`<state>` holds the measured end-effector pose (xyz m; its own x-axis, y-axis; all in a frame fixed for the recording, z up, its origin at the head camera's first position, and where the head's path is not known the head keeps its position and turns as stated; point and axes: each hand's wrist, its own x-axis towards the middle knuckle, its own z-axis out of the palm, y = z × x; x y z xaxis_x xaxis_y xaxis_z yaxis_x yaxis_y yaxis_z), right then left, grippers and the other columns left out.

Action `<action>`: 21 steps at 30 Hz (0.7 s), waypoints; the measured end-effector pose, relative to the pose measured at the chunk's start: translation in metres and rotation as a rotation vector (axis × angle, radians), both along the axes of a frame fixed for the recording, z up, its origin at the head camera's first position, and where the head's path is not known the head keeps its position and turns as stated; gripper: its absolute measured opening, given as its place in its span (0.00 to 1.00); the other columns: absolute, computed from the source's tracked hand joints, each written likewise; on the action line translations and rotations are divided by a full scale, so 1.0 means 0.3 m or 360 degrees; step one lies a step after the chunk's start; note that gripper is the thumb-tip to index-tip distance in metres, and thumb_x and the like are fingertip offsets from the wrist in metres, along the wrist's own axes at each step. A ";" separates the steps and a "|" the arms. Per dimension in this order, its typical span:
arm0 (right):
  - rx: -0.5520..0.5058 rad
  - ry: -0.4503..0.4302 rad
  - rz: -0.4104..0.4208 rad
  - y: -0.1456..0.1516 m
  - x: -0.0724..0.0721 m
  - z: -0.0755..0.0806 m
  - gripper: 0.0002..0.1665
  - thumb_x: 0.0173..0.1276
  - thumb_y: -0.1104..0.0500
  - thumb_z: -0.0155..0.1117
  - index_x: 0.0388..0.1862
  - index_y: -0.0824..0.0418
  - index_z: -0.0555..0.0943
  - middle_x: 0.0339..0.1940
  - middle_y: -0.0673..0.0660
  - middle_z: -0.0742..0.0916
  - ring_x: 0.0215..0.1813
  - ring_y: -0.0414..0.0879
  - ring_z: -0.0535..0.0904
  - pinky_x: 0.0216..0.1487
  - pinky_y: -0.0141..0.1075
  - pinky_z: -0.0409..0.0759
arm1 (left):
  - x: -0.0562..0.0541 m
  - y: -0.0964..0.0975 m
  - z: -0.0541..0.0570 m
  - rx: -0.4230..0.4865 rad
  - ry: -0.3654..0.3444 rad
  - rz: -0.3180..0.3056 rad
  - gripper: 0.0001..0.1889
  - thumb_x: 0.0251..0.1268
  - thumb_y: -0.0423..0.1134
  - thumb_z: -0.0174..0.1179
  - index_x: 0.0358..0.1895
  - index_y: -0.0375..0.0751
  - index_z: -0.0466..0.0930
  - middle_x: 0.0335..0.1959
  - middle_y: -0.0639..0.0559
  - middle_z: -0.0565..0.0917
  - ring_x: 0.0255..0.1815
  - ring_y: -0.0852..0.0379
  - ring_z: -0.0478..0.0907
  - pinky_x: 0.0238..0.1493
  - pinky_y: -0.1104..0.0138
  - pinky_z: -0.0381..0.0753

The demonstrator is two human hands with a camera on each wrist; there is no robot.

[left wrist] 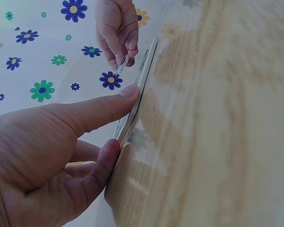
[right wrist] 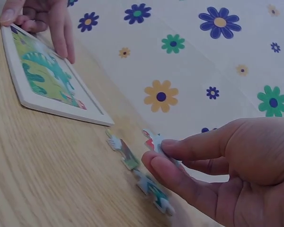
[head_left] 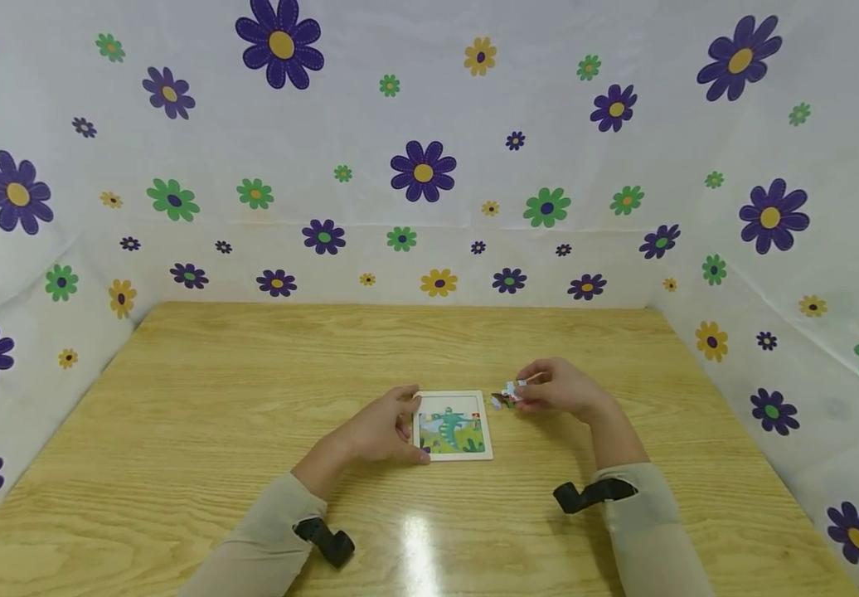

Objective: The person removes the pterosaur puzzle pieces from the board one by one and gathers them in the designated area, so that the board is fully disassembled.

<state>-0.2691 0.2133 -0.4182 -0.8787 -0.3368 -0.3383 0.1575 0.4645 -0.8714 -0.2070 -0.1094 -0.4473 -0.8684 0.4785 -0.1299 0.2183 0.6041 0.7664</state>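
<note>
A white-framed jigsaw puzzle lies on the table, its lower part filled with a teal dinosaur picture and a bare strip along the top. My left hand holds it by the left side, thumb at the near corner and fingers at the far one. Between thumb and fingertips, my right hand pinches a puzzle piece with white and red on it, raised off the table. Below that hand, loose pieces lie just right of the frame, partly overlapping in view.
The wood-grain table meets a white flowered cloth at the back and both sides. Black wrist mounts sit on both sleeves. Light glares off the table's near middle.
</note>
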 end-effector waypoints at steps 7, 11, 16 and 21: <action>-0.0014 -0.0025 -0.0039 0.069 -0.003 -0.001 0.22 0.73 0.65 0.61 0.60 0.77 0.70 0.46 0.64 0.81 0.38 0.44 0.86 0.44 0.34 0.85 | 0.001 0.000 0.002 -0.0006 0.0005 0.0004 0.50 0.49 0.43 0.79 0.75 0.30 0.61 0.81 0.44 0.56 0.35 0.60 0.72 0.35 0.71 0.73; -0.0024 -0.0049 -0.0056 0.109 -0.002 -0.002 0.23 0.73 0.66 0.61 0.60 0.78 0.70 0.44 0.63 0.81 0.38 0.43 0.86 0.44 0.34 0.85 | 0.002 0.000 0.005 -0.0007 -0.0001 0.0003 0.50 0.49 0.43 0.79 0.75 0.30 0.61 0.81 0.44 0.55 0.35 0.60 0.72 0.36 0.72 0.73; -0.0002 -0.0060 -0.0077 0.147 -0.003 -0.004 0.21 0.72 0.67 0.61 0.58 0.79 0.70 0.42 0.63 0.82 0.37 0.43 0.86 0.43 0.34 0.85 | 0.003 -0.001 0.006 -0.0002 -0.0015 -0.0001 0.50 0.50 0.43 0.79 0.75 0.30 0.60 0.81 0.45 0.54 0.35 0.60 0.72 0.36 0.71 0.73; 0.0041 -0.0091 -0.0101 0.166 -0.001 -0.003 0.20 0.71 0.68 0.61 0.57 0.78 0.70 0.40 0.62 0.85 0.35 0.42 0.86 0.41 0.33 0.85 | 0.002 -0.001 0.003 0.0002 -0.0016 -0.0009 0.51 0.50 0.43 0.78 0.75 0.30 0.60 0.81 0.44 0.54 0.34 0.60 0.72 0.35 0.71 0.73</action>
